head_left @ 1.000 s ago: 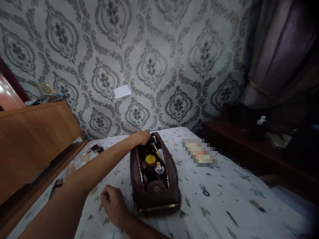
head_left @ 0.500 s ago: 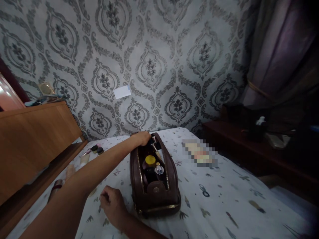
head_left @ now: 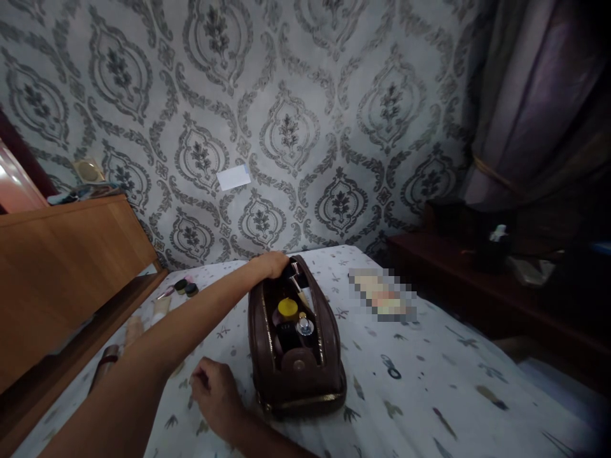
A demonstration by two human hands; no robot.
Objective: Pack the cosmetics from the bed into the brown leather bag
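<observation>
A brown makeup bag (head_left: 298,381) lies unzipped on the bed, its mouth facing up. Inside are a yellow-lidded jar (head_left: 287,309), a small bottle with a silvery cap (head_left: 305,325), a black item (head_left: 287,337) and makeup brushes (head_left: 300,291). At the bag's far end, my left hand (head_left: 271,264) is closed over the rim; its fingertips are hidden. My right hand (head_left: 217,389) rests on the sheet just left of the bag, fingers curled in, with nothing visible in them.
Left on the bed are small dark jars (head_left: 186,287), a pale tube (head_left: 161,307) and a dark-banded cylinder (head_left: 105,362), partly behind my left arm. A pixelated flat item (head_left: 382,294) lies right of the bag. A wooden panel (head_left: 71,267) borders the left side.
</observation>
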